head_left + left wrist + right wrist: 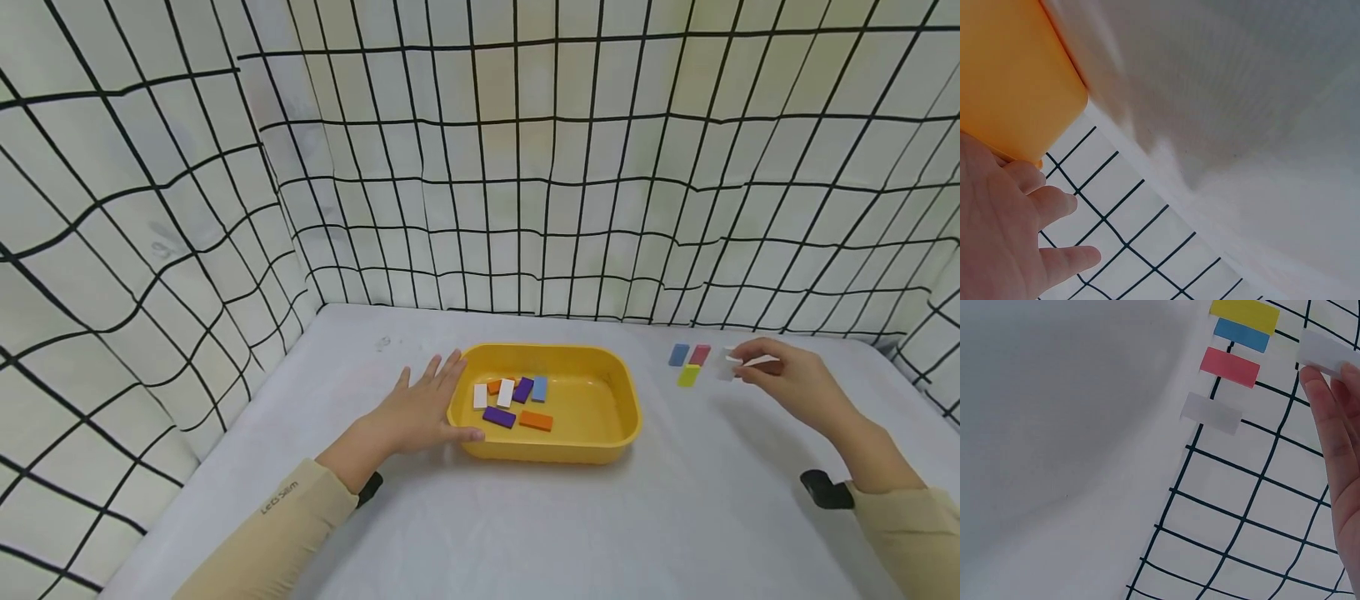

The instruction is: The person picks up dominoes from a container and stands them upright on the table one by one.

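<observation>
My left hand (423,408) is spread against the left end of a yellow plastic tray (551,452), its thumb across the front rim. In the left wrist view, straight fingers (1054,205) lie at the tray's corner. To the right of the tray, my right hand (795,387) pinches a white domino-like block (1325,351) between thumb and fingertips. Close by stand a blue block (678,355), a pink block (699,355), a yellow block (688,376) and another white block (1212,413). In the head view, the right fingers partly cover the white pieces.
Several loose blocks lie at the tray's left side, among them a purple block (498,417), an orange block (536,421) and a light blue block (539,389). A white cloth (525,533) covers the table. Black grid netting (555,179) rises behind and at both sides.
</observation>
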Action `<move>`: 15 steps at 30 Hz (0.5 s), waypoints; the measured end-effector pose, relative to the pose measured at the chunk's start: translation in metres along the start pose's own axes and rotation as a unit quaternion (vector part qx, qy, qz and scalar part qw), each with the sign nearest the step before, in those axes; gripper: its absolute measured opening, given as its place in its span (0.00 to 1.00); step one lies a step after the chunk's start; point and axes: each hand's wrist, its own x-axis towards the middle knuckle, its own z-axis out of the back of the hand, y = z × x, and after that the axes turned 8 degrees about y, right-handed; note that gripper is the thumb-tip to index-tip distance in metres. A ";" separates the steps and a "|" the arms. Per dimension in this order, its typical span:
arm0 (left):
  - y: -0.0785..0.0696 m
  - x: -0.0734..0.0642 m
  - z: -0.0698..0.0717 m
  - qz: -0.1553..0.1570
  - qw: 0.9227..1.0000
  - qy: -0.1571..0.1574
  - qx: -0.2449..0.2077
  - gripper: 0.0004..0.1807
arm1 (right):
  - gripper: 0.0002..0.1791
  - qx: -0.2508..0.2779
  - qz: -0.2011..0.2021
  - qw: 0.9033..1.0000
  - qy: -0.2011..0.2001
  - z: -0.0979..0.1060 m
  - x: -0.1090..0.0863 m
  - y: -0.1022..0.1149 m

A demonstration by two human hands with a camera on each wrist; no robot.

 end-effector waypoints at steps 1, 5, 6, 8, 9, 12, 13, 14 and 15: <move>0.000 0.000 0.000 0.000 1.000 0.000 0.000 0.65 | 0.15 0.000 0.002 1.000 0.006 0.000 0.001 -0.001; -0.001 0.000 0.001 -0.002 1.000 0.001 0.002 0.64 | 0.15 -0.005 0.001 1.000 0.030 0.001 0.006 -0.006; -0.001 0.000 0.001 -0.002 1.000 0.002 0.002 0.64 | 0.15 -0.005 -0.002 0.999 0.037 0.000 0.007 -0.008; -0.001 0.000 0.001 -0.001 1.000 0.002 0.003 0.64 | 0.15 -0.003 -0.009 0.999 0.049 0.000 0.010 -0.009; -0.001 0.000 0.002 -0.001 1.000 0.003 0.003 0.64 | 0.15 -0.002 -0.013 0.998 0.055 0.000 0.011 -0.010; -0.001 -0.001 0.002 0.000 1.000 0.003 0.004 0.64 | 0.15 0.001 -0.021 0.997 0.071 -0.001 0.014 -0.012; -0.001 -0.001 0.002 0.001 1.000 0.002 0.004 0.64 | 0.15 0.000 -0.021 0.997 0.074 -0.001 0.016 -0.012; -0.001 -0.001 0.002 0.001 1.000 0.002 0.005 0.64 | 0.15 -0.001 -0.022 0.997 0.077 -0.001 0.017 -0.013; -0.001 -0.001 0.002 0.001 1.000 0.002 0.005 0.64 | 0.14 -0.002 -0.021 0.997 0.080 -0.001 0.018 -0.013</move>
